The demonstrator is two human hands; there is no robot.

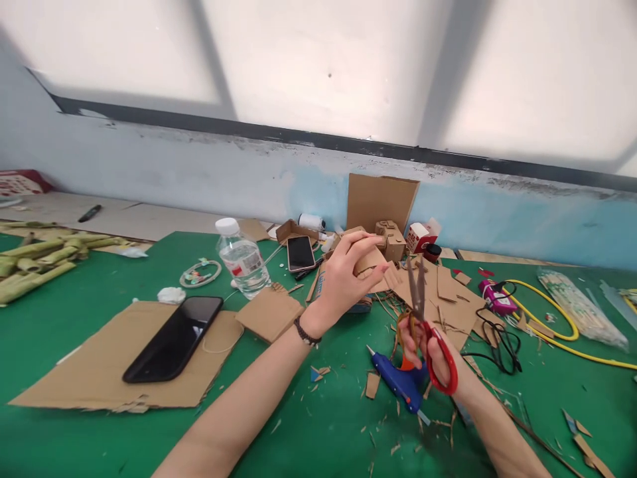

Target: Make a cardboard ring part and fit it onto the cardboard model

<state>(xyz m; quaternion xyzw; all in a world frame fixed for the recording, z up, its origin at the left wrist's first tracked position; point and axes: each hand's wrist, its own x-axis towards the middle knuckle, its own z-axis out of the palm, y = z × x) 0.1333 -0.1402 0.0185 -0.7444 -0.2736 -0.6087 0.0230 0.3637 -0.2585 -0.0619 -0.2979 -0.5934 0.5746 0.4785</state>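
Note:
My left hand (344, 279) is raised over the middle of the table. Its fingers are stretched forward, with the thumb apart from them, and nothing shows gripped between them. Behind it lie cardboard pieces, partly hidden by the hand. A pair of scissors (417, 292) with red handles is in my right hand (423, 342), its blades pointing away from me and slightly parted. Below that hand, a blue glue gun (398, 382) lies on the green table (318, 431). Cut cardboard (448, 302) is spread just beyond the scissors.
A black phone (174, 338) rests on a cardboard sheet (94, 358) at left, near a water bottle (243, 259). Another phone (300, 253) lies farther back. Small cardboard boxes (391, 240) stand by the wall. At right are a purple power strip (497, 297) and yellow cable (570, 322).

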